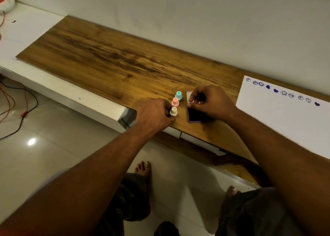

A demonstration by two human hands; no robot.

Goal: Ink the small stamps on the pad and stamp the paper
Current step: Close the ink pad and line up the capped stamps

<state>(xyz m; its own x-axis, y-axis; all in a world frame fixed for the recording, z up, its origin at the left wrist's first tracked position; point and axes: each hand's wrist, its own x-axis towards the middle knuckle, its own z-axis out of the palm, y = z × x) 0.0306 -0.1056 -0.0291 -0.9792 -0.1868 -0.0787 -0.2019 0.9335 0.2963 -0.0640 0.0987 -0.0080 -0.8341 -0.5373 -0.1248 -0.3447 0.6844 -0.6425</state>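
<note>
Wooden desk (107, 61) at frame centre carries three light, rigid stamps (175, 102) beside the open ink pad (194, 115): left hand (153, 114) pinches the cream stamp (173, 111), probably best held by its narrow neck, right hand (212, 100) grips the pad lid (189, 95), and paper (285, 121) lies at right.

No words, numbers or brand names could be read anywhere. The only signs were purple ink imprints, set in a slanting row along the far edge of the white sheet of paper (285, 121) on the brown wooden table (116, 57). They were small round faces (261, 84), some seemingly smiling though too small to be sure, and solid heart shapes (276, 90).
</note>
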